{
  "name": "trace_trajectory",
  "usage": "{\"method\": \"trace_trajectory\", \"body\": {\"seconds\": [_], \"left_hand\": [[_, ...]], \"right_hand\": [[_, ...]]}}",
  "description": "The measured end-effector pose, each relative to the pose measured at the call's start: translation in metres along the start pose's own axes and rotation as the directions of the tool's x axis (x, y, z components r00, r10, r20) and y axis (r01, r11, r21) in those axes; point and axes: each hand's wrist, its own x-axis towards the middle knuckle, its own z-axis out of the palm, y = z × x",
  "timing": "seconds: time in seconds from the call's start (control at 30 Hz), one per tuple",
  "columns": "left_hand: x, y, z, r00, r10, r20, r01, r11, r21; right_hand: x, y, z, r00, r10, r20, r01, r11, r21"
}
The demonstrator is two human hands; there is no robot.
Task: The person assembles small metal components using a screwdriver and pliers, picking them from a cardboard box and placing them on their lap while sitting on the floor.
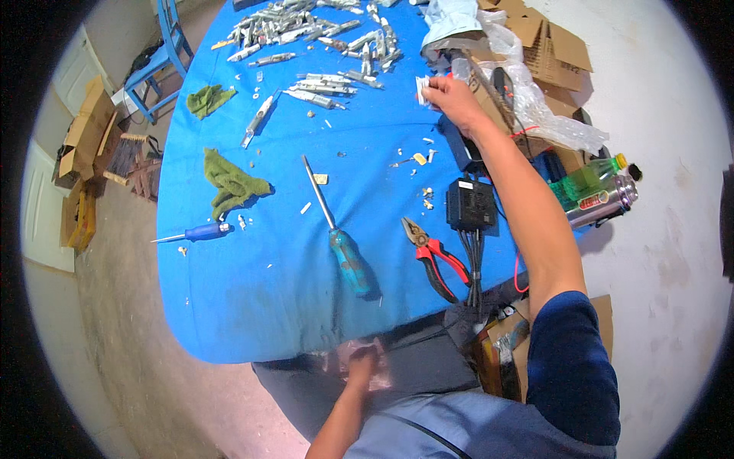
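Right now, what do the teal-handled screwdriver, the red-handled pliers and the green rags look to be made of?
Teal-handled screwdriver: bare metal shaft with a dull grey shine; the handle looks like scuffed plastic or rubber.
Red-handled pliers: dark metal jaws, with glossy red grips that seem plastic-coated.
Green rags: soft, fuzzy cloth, probably terry, crumpled and matte.

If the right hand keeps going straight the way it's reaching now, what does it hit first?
The right hand points up-left across the blue table, pinching a small white piece. Next in line is likely the cluster of grey metal parts, though depth is unclear.
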Motion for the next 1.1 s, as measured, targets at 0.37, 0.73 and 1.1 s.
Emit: {"method": "trace_trajectory", "body": {"seconds": [0.37,0.73,1.1], "left_hand": [[-0.059,0.110,0.018,0.961,-0.273,0.045,0.276,0.939,-0.206],[-0.027,0.060,0.024,0.976,-0.202,0.081,0.206,0.977,-0.051],[-0.046,0.084,0.026,0.973,-0.221,0.070,0.222,0.975,-0.007]], "right_hand": [[-0.409,0.004,-0.041,0.832,-0.056,-0.552,-0.206,0.893,-0.400],[-0.694,0.120,-0.158,0.401,0.012,-0.916,-0.795,0.502,-0.341],[-0.825,0.156,-0.137,-0.047,0.134,-0.990,-0.951,0.298,0.086]]}}
